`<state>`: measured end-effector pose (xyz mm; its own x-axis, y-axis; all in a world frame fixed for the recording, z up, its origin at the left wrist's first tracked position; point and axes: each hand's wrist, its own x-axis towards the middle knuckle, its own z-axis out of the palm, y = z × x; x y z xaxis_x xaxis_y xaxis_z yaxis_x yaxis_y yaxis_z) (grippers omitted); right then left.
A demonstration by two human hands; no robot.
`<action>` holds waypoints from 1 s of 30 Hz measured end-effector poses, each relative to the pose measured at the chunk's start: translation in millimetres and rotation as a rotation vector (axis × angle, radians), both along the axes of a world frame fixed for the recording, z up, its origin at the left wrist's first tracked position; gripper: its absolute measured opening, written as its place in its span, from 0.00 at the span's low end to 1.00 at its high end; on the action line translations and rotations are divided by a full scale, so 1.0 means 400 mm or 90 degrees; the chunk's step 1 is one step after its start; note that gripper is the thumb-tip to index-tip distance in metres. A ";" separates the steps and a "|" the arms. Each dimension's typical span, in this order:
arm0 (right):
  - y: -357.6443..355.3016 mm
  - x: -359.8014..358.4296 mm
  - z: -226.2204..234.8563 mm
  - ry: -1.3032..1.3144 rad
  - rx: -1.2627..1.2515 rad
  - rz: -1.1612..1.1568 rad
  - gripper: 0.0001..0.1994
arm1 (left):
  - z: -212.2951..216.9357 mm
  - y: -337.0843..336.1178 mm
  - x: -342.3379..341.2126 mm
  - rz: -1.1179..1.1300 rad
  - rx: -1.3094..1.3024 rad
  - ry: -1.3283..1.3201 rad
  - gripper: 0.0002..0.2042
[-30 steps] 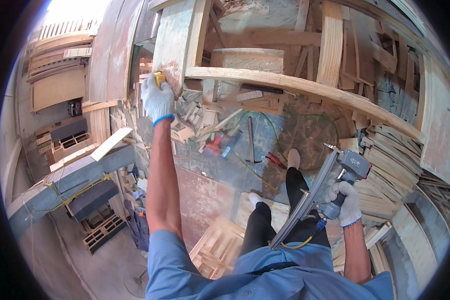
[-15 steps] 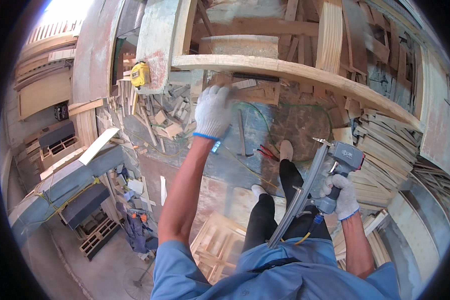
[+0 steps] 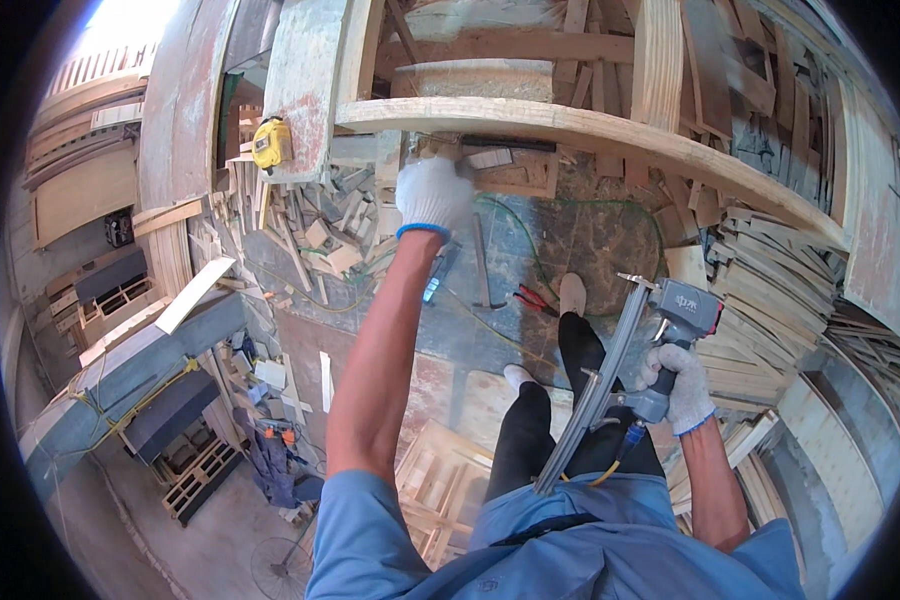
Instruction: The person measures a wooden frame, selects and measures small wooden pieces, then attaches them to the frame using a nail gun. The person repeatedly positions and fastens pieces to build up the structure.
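Observation:
My right hand, in a white knit glove, is wrapped round the handle of a grey pneumatic nail gun. The gun's long magazine slants down toward my waist, and a yellow hose joins its handle. Out in front, my left hand, gloved in white with a blue cuff, hovers just below a long pale wooden board lying across the wooden frame. Motion smears its fingers, so I cannot make out what they hold, if anything. Small wood pieces sit close beside it.
A yellow tape measure rests on an upright-looking plank at the left. A hammer and red-handled pliers lie below, near my feet. Wood offcuts are heaped at left; stacked strips lie at right.
My left hand has shifted slightly right and away from me, and its wrist has turned. The nail gun stays in my right hand, nearly still.

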<state>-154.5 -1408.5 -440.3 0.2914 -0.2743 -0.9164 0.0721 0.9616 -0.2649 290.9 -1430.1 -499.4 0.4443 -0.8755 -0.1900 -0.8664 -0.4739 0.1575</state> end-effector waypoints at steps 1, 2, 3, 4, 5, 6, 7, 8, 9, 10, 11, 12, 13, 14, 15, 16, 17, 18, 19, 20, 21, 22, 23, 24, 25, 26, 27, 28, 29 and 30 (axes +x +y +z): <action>0.002 -0.001 -0.003 -0.002 -0.002 -0.001 0.11 | 0.002 -0.013 -0.002 -0.003 0.007 -0.025 0.16; 0.004 -0.004 -0.007 -0.005 0.000 -0.003 0.10 | 0.005 -0.026 -0.004 -0.006 0.014 -0.049 0.16; 0.006 -0.007 -0.011 -0.008 0.002 -0.005 0.10 | 0.010 -0.043 0.002 -0.021 0.029 -0.043 0.16; 0.008 -0.008 -0.013 -0.011 0.004 -0.005 0.10 | 0.008 -0.048 0.002 -0.039 0.040 -0.049 0.15; 0.008 -0.006 -0.012 -0.007 0.002 -0.008 0.10 | 0.007 -0.051 0.002 -0.056 0.051 -0.055 0.14; 0.009 -0.004 -0.010 -0.002 0.000 -0.011 0.10 | 0.008 -0.052 0.002 -0.073 0.062 -0.062 0.14; 0.010 -0.002 -0.010 0.003 -0.001 -0.016 0.11 | 0.005 -0.052 0.002 -0.081 0.066 -0.061 0.13; 0.012 -0.004 -0.013 -0.002 -0.007 -0.006 0.10 | 0.004 -0.050 0.002 -0.088 0.069 -0.061 0.13; 0.016 -0.007 -0.020 -0.007 -0.013 0.005 0.10 | 0.003 -0.047 0.002 -0.095 0.072 -0.061 0.12; 0.018 -0.010 -0.024 -0.013 -0.019 0.016 0.09 | 0.003 -0.044 0.002 -0.119 0.066 -0.067 0.12; 0.019 -0.010 -0.025 -0.017 -0.010 0.008 0.09 | 0.005 -0.039 0.001 -0.142 0.059 -0.073 0.12; 0.019 -0.010 -0.025 -0.022 -0.002 0.001 0.09 | 0.008 -0.031 0.000 -0.163 0.052 -0.079 0.12; 0.020 -0.008 -0.026 -0.026 0.006 -0.007 0.09 | 0.020 -0.028 -0.004 -0.159 0.051 -0.072 0.12; 0.019 -0.009 -0.026 -0.026 -0.001 0.002 0.09 | 0.045 -0.031 -0.016 -0.157 0.049 -0.064 0.11; 0.017 -0.011 -0.026 -0.027 -0.008 0.013 0.09 | 0.073 -0.027 -0.026 -0.152 0.047 -0.057 0.11; 0.016 -0.013 -0.026 -0.027 -0.014 0.024 0.09 | 0.101 -0.014 -0.033 -0.137 0.008 -0.042 0.10; 0.015 -0.013 -0.024 -0.025 -0.008 0.018 0.08 | 0.135 0.004 -0.037 -0.125 -0.031 -0.026 0.10; 0.013 -0.014 -0.021 -0.024 -0.002 0.013 0.07 | 0.174 0.028 -0.045 -0.111 -0.069 -0.010 0.09; 0.008 -0.011 -0.020 -0.025 0.003 0.006 0.07 | 0.236 0.053 -0.062 -0.047 -0.082 0.043 0.09; 0.007 -0.005 -0.015 -0.026 0.007 -0.005 0.06 | 0.284 0.097 -0.068 0.069 -0.130 0.221 0.09; 0.005 0.001 -0.008 -0.031 0.012 -0.012 0.07 | 0.293 0.160 -0.054 0.230 -0.156 0.441 0.09; 0.002 0.011 -0.002 -0.037 0.018 -0.013 0.08 | 0.280 0.237 -0.046 0.399 -0.186 0.657 0.10; 0.000 0.023 0.000 -0.045 -0.005 -0.005 0.06 | 0.257 0.304 -0.062 0.490 -0.186 0.661 0.08; 0.000 0.036 0.003 -0.052 -0.028 0.003 0.06 | 0.229 0.373 -0.087 0.582 -0.187 0.665 0.07; 0.001 0.044 0.014 -0.056 -0.051 0.016 0.08 | 0.193 0.459 -0.117 0.470 -0.108 0.393 0.07; 0.001 0.059 0.033 -0.075 -0.030 0.003 0.08 | 0.173 0.520 -0.153 0.346 -0.027 0.131 0.07; 0.001 0.086 0.054 -0.088 -0.017 -0.013 0.08 | 0.189 0.558 -0.193 0.349 -0.001 0.115 0.08; 0.007 0.103 0.071 -0.098 -0.003 -0.027 0.08 | 0.208 0.595 -0.236 0.353 0.026 0.103 0.09; 0.016 0.107 0.080 -0.147 -0.027 0.018 0.06 | 0.248 0.618 -0.278 0.370 0.006 0.117 0.07; 0.024 0.126 0.107 -0.159 -0.015 0.003 0.09 | 0.299 0.628 -0.315 0.380 -0.068 0.134 0.07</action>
